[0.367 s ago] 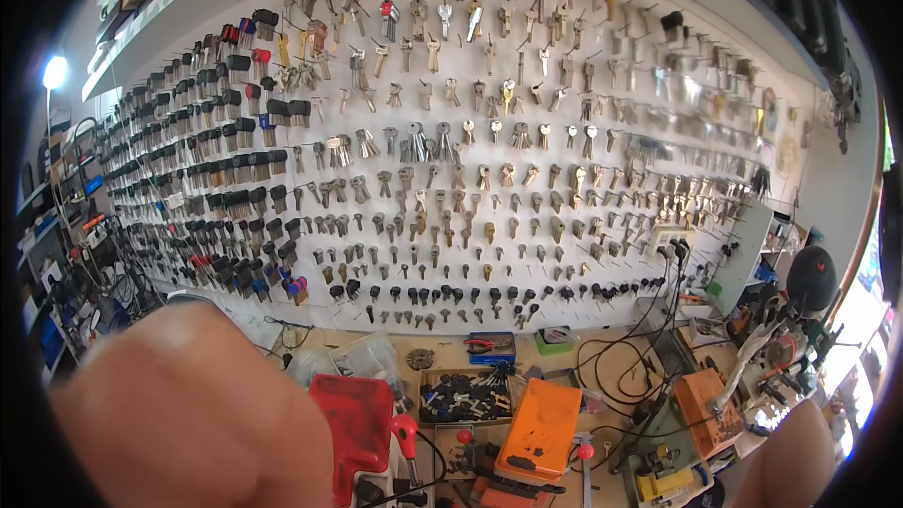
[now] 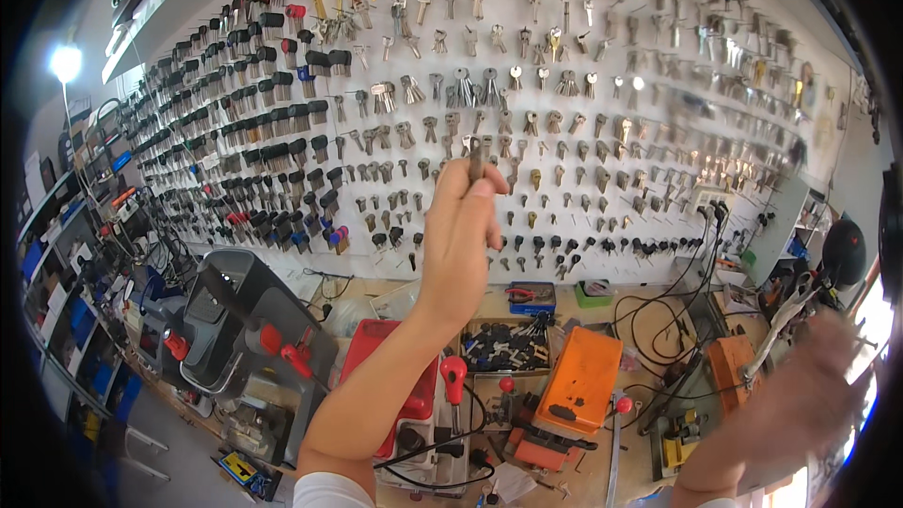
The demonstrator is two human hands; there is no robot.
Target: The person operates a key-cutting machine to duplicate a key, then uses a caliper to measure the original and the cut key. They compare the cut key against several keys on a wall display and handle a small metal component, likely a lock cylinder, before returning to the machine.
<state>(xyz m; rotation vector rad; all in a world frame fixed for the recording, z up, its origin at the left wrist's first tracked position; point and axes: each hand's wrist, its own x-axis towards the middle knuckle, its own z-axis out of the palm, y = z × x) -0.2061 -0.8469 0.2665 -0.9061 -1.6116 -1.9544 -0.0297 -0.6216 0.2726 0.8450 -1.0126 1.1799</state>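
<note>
My left hand (image 2: 457, 240) is raised in front of the key wall. A narrow dark key (image 2: 476, 159) sticks up between its thumb and fingers, overlapping the hanging keys (image 2: 490, 87) behind it. I cannot make out whether this key touches a hook. On the right, my right hand (image 2: 795, 404) is smeared by motion, beside the machines. Something small and thin (image 2: 866, 343) shows near its fingertips, too blurred to name.
Below stand an orange-covered key machine (image 2: 580, 381), a red-covered machine (image 2: 372, 350) and a box of loose keys (image 2: 503, 346). A grey machine with red handles (image 2: 235, 320) is at left. Black cables (image 2: 649, 329) loop across the bench, right of the blue tray (image 2: 531, 297).
My left hand has moved from close at lower left up to the key wall. My right hand has come further into view at lower right. The view has tilted down and left.
</note>
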